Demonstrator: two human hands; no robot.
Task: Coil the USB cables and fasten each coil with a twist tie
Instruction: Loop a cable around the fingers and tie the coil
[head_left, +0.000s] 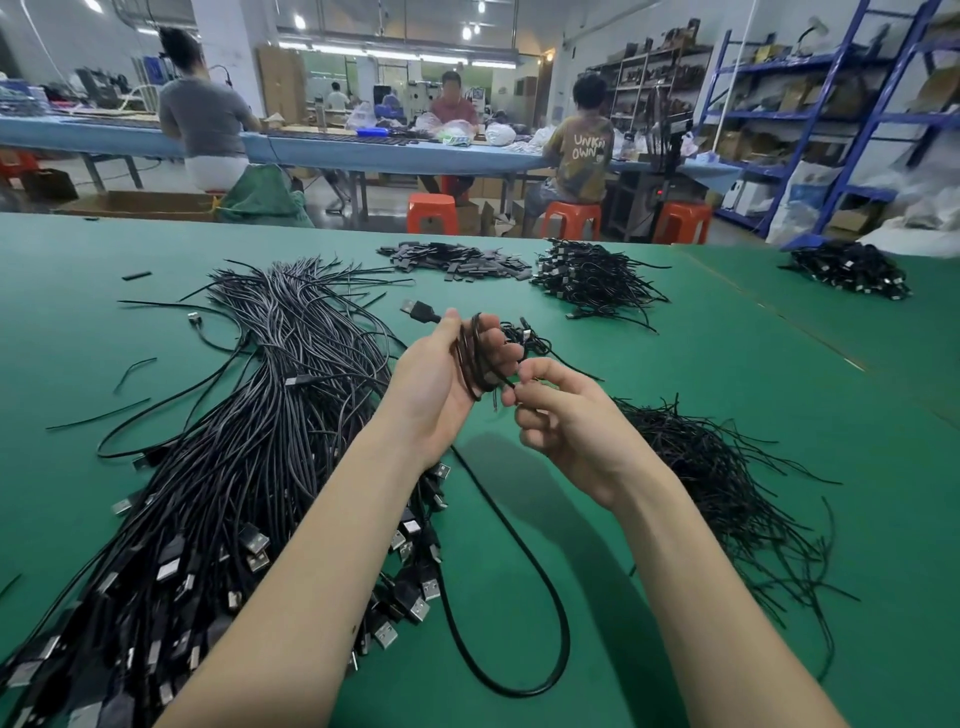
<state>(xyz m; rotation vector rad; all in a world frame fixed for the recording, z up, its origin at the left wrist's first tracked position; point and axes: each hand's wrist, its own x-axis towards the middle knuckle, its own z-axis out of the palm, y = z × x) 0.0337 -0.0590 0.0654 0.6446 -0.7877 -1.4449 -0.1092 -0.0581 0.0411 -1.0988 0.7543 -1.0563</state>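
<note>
My left hand (441, 379) is shut on a black USB cable coil (471, 358), held upright above the green table; its USB plug (415, 310) sticks out past my thumb. Just right of the coil, my right hand (561, 415) pinches a thin black twist tie (506, 387) against the coil's lower side. A loose loop of cable (545, 597) lies on the table below my hands. A big bundle of uncoiled USB cables (249, 467) lies to the left, and a pile of twist ties (727, 478) to the right.
Finished coils sit in heaps at the back (592, 275) and far right (847, 270). A pile of small black sleeves (457, 260) lies at the back centre. Beyond the green table (779, 389), several people sit at a blue bench by orange stools and shelving.
</note>
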